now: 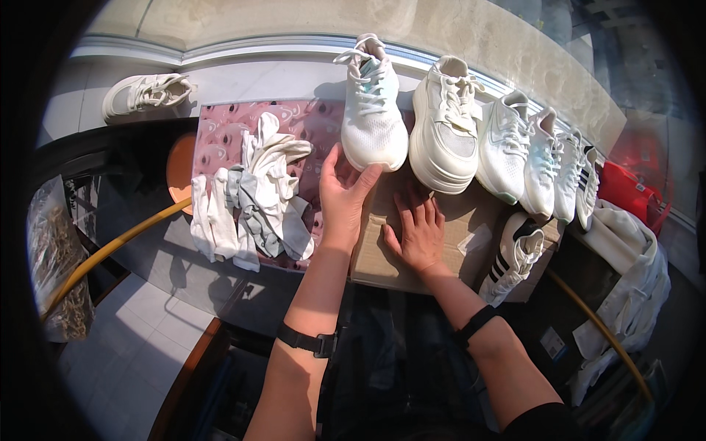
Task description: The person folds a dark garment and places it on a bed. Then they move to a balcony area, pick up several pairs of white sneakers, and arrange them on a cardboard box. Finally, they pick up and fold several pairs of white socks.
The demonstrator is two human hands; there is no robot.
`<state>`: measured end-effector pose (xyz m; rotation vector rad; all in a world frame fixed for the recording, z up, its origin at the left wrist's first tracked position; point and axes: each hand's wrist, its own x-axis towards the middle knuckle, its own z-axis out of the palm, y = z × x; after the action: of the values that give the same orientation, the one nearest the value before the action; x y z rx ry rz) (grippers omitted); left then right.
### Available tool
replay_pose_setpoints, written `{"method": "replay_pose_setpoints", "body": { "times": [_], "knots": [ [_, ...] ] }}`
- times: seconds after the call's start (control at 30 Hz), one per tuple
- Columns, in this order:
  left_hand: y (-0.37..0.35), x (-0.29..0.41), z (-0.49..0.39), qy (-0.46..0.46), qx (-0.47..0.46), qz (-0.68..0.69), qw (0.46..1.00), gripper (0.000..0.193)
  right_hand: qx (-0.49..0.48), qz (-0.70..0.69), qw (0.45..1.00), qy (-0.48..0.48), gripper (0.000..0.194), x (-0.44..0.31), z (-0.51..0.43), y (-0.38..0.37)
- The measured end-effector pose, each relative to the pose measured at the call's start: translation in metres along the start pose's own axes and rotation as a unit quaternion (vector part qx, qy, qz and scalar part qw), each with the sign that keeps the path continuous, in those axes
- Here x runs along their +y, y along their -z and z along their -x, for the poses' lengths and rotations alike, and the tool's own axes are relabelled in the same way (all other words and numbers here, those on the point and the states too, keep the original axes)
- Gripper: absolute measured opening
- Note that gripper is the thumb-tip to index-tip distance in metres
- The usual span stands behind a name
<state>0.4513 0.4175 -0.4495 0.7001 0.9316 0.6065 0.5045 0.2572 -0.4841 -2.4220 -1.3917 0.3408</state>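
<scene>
My left hand (343,198) grips the toe of a white running shoe (376,129) with pale mint sides and tied white laces, thumb on one side and fingers on the other. That shoe points toward me at the left end of a row. On a cardboard box (378,259) my right hand (417,229) lies palm down, fingers apart and holding nothing. Its fingertips are in shadow just below a cream thick-soled sneaker (448,129). Farther right along the row are a white running shoe (503,151), a white and mint shoe (540,168) and more sneakers.
White and grey socks (270,187) are heaped on a pink patterned mat (218,124). A single cream sneaker (146,96) lies on the window ledge (265,77). Right of the box are a black-striped white sneaker (513,259), a red bag (631,190) and white cloth (634,275).
</scene>
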Motion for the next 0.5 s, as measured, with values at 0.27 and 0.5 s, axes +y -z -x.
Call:
{"method": "replay_pose_setpoints", "body": {
  "times": [0.27, 0.5],
  "knots": [
    [-0.005, 0.005, -0.004, 0.071, -0.011, 0.142, 0.987, 0.077, 0.029, -0.097, 0.995, -0.012, 0.060, 0.004, 0.001, 0.006],
    [-0.006, 0.006, -0.004, 0.063, 0.010, 0.106, 0.992, 0.082, 0.078, -0.736, 0.591, -0.321, 0.061, -0.006, -0.031, 0.037]
  ]
}}
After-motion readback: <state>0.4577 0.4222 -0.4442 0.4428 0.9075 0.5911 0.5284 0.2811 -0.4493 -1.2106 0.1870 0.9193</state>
